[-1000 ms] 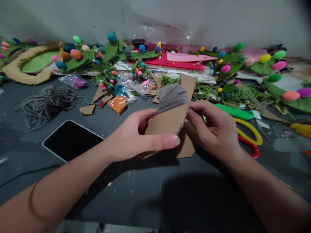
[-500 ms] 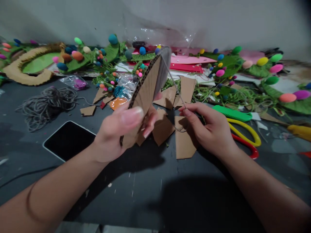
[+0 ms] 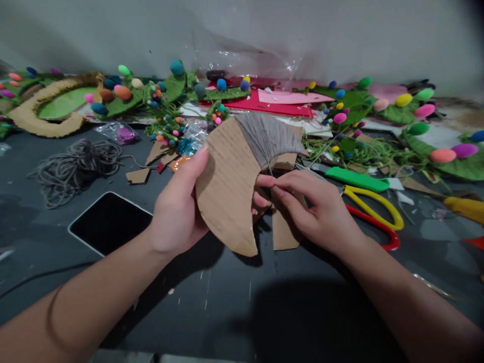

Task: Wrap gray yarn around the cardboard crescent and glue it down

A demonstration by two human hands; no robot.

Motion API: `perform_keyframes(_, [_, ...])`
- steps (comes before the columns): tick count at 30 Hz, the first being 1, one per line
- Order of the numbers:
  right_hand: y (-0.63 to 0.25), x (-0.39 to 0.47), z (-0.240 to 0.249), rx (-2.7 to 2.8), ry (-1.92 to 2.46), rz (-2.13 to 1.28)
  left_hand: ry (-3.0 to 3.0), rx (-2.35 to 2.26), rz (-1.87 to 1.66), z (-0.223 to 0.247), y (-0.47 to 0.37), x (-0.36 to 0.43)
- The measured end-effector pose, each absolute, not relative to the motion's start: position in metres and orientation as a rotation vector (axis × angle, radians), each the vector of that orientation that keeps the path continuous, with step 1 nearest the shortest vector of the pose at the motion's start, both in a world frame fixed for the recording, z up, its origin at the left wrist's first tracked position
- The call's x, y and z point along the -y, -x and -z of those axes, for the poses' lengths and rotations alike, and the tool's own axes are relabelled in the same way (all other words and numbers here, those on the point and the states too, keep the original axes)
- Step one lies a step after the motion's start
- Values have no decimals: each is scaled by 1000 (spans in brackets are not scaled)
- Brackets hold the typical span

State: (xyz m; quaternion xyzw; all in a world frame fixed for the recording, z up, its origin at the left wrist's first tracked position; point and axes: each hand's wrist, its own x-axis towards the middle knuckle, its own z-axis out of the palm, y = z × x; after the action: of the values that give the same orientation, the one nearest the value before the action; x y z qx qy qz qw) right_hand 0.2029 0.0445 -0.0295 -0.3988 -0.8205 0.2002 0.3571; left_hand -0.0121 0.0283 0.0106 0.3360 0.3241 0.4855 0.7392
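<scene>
At the far left a loose heap of grey cord (image 3: 77, 164) is lying beside a black flat phone (image 3: 109, 222) on the dark tabletop (image 3: 227, 302), and the left hand (image 3: 177, 212) is holding up a curved brown cardboard crescent (image 3: 230, 186), thumb along its near edge and fingers curled behind it. Only the crescent's upper tip is wearing grey yarn wrapping (image 3: 266, 136); the broad lower part is showing bare, so most of the covering looks undone. Just right, the right hand (image 3: 317, 214) is pinching the thin yarn strand at the inner edge, while cardboard scraps (image 3: 283, 232), yellow-and-red scissors (image 3: 374, 217) and green pom-pom leaves (image 3: 434, 146) are crowding the surface behind.
</scene>
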Motion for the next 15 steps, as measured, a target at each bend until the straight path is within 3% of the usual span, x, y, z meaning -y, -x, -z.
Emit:
perform_keyframes(7, [-204,-44,27,2159,1026,-518,-764,-1021,-1154,-4,19,-35])
perform_keyframes(15, [-203,-43,26,2187,1005,-498,-867,-1062,-1249,0,17,-40])
